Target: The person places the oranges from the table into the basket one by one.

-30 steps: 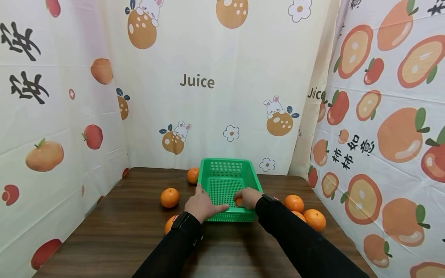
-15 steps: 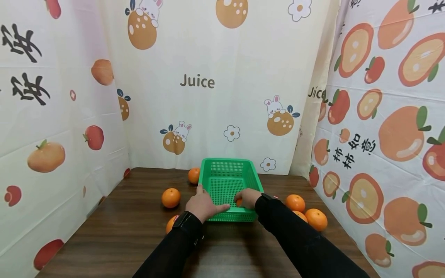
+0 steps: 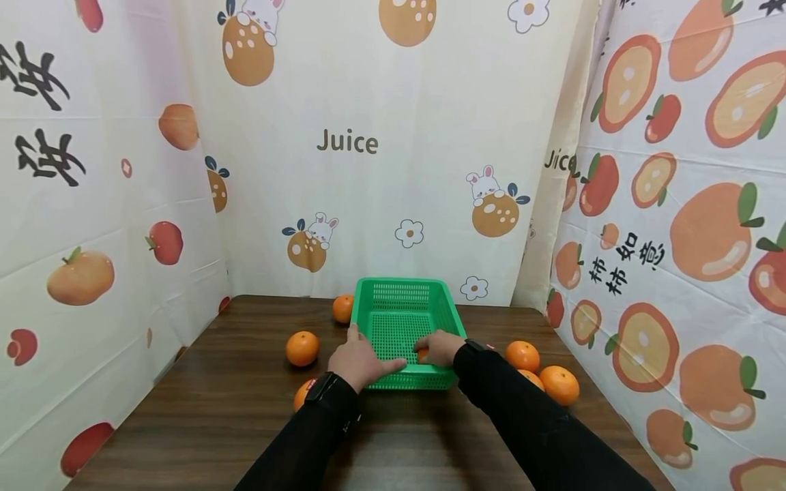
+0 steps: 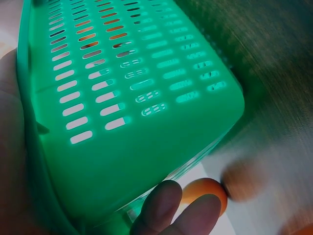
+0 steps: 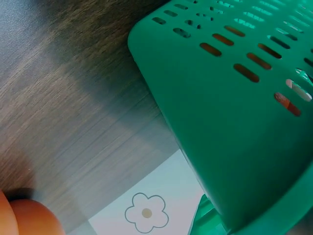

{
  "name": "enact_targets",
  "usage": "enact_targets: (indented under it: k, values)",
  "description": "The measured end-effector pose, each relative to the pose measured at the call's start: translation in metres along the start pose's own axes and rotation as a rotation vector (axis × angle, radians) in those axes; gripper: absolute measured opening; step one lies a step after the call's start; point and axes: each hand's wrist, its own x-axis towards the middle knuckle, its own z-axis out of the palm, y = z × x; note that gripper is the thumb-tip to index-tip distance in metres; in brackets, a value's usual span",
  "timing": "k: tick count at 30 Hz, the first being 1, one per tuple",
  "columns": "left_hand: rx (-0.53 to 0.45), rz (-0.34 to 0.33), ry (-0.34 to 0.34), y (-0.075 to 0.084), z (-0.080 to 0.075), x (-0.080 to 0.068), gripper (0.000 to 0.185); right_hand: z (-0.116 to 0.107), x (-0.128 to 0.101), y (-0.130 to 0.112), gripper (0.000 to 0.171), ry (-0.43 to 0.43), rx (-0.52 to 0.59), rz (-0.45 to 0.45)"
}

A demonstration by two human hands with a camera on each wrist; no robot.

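Basket, green perforated plastic, rectangular, standing at the middle of a dark wood-grain table. Judged light and fairly stiff, with thin slotted walls that may flex; the rolled rim at its near corners looks the surest place to take hold.

Left of basket: one orange loose on the table; a second orange just beside the far left corner; a third orange partly hidden behind the left wrist.

Left hand: on the near left corner, thumb along the side wall, fingers lying fairly straight against the rim.

Right hand: inside the near right corner, fingers curled round a small orange low over the mesh floor; the right wrist view does not show the fingers.

Right of basket: three oranges clustered near the table's right edge, close to one another. Fruit judged firm, smooth, inclined to roll.

Surround: printed cloth backdrop reading "Juice".
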Motion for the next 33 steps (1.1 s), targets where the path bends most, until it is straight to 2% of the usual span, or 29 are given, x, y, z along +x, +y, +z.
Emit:
enact_targets:
  k: [6, 18, 33]
  values:
    - [-0.008, -0.004, -0.006, -0.001, 0.004, 0.000, 0.116, 0.004, 0.001, 0.002, 0.034, -0.002, -0.005, 0.014]
    - [-0.013, -0.011, -0.008, -0.001, 0.003, 0.002, 0.117, 0.005, 0.005, 0.004, 0.046, -0.015, 0.041, 0.046]
    - [-0.008, -0.016, -0.024, -0.001, 0.001, 0.004, 0.120, 0.009, 0.013, 0.011, 0.034, -0.021, 0.082, 0.029]
